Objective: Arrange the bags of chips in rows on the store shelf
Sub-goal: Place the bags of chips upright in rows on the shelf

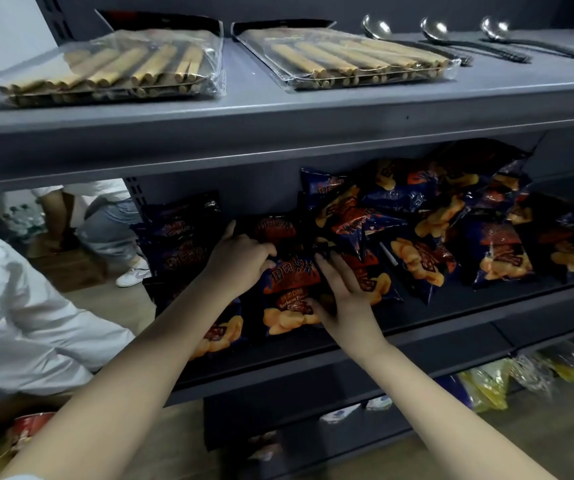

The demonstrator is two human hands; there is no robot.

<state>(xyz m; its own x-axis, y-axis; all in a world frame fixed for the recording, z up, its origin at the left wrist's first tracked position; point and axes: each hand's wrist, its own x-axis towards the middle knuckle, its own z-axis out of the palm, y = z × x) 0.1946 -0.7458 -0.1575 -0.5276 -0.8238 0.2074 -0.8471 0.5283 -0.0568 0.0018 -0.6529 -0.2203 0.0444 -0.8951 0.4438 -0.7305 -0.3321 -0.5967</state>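
Dark blue chip bags with orange print lie on the middle shelf. Several are lined up at the left, and one front bag lies flat between my hands. My left hand grips its upper left edge, fingers curled over the top. My right hand lies against its right side, fingers straight and the thumb on the bag's face. A jumbled heap of bags fills the shelf's right half.
The upper shelf carries two clear packs of chopsticks and three ladles. Yellow packets sit on the lower shelf. A person in white stands close at my left; another stands behind.
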